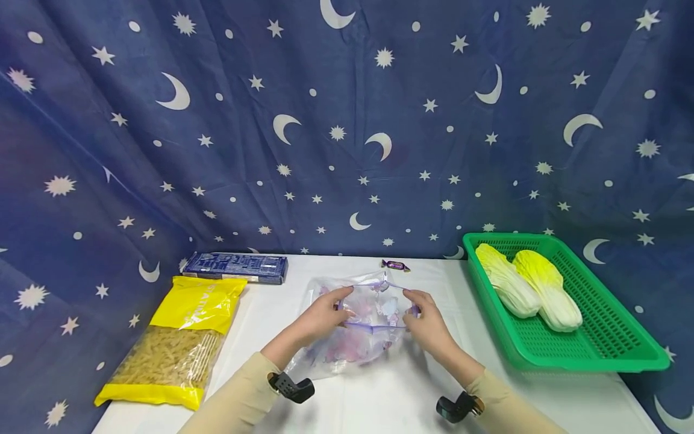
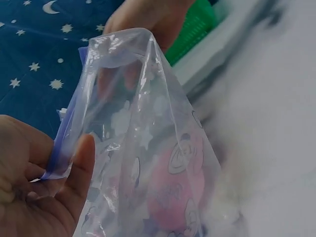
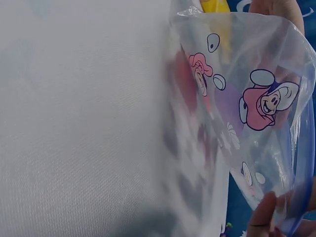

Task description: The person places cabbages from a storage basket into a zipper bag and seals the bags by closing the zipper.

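A clear zip bag (image 1: 358,325) printed with cartoon figures lies on the white table (image 1: 401,398), with pink and purple items inside. My left hand (image 1: 324,314) pinches the left end of its purple zip strip. My right hand (image 1: 425,319) pinches the right end, so the mouth is stretched between them. In the left wrist view my thumb and fingers (image 2: 74,173) clamp the strip of the bag (image 2: 148,148). In the right wrist view my fingertips (image 3: 261,217) hold the rim of the bag (image 3: 247,98). A wrapped purple candy (image 1: 395,265) lies just behind the bag.
A green basket (image 1: 596,349) with two cabbages (image 1: 528,286) stands at the right. A yellow pasta bag (image 1: 179,343) lies at the left, a dark blue box (image 1: 235,267) behind it. A starry blue curtain (image 1: 347,120) hangs behind the table.
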`<action>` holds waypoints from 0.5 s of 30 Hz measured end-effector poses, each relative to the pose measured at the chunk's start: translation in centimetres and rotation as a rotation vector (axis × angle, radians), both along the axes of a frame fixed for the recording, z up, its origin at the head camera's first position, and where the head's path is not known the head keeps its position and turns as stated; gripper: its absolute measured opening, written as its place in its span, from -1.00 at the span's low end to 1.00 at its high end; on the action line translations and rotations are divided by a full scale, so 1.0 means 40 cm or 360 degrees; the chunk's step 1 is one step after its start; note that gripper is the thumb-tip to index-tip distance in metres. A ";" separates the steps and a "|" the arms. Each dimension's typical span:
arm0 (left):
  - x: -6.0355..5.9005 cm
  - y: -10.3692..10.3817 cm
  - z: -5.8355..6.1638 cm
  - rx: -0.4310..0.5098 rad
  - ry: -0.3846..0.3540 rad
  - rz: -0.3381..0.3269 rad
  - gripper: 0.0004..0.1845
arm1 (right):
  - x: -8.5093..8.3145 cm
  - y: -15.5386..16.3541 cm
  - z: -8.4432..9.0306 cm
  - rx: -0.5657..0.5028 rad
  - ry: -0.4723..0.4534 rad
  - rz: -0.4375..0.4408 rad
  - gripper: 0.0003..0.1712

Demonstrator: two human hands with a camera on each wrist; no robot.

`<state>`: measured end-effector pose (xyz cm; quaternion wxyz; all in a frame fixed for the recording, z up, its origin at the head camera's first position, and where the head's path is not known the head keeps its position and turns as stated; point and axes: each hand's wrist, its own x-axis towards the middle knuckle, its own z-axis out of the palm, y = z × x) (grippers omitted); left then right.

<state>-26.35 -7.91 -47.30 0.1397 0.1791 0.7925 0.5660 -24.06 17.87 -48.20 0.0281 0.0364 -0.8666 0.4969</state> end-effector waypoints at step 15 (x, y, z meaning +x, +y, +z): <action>-0.006 0.005 -0.028 0.0318 -0.0024 0.0098 -0.31 | -0.017 0.007 0.005 0.0023 0.0124 -0.0032 -0.23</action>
